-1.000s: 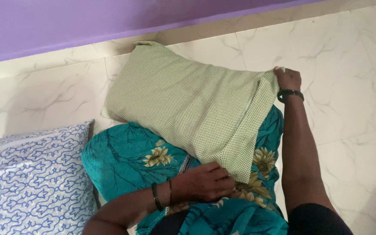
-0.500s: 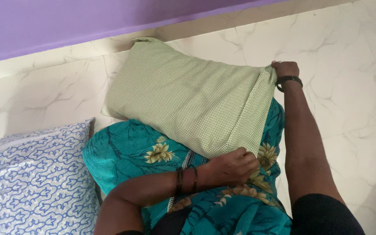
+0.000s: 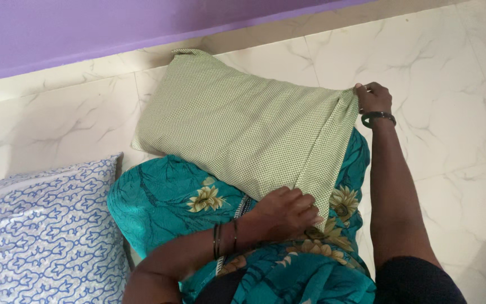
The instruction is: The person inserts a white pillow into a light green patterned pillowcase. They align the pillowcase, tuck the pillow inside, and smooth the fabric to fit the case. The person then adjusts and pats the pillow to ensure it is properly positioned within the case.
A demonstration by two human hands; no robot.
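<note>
Both grips closed on the open end of the green checked pillow (image 3: 243,132): right hand (image 3: 373,97) pinching the far corner of the cover, fingers curled tight on the fabric; left hand (image 3: 285,214) clamped on the near corner, cloth bunched under the knuckles, probably to keep the edge taut between the two. Pillow itself resting tilted across the lap, on teal floral cloth (image 3: 170,197), closed end toward the purple wall (image 3: 85,28). Left of the pillow, a blue-and-white patterned pillow (image 3: 46,225) flat on the marble floor (image 3: 451,157).
</note>
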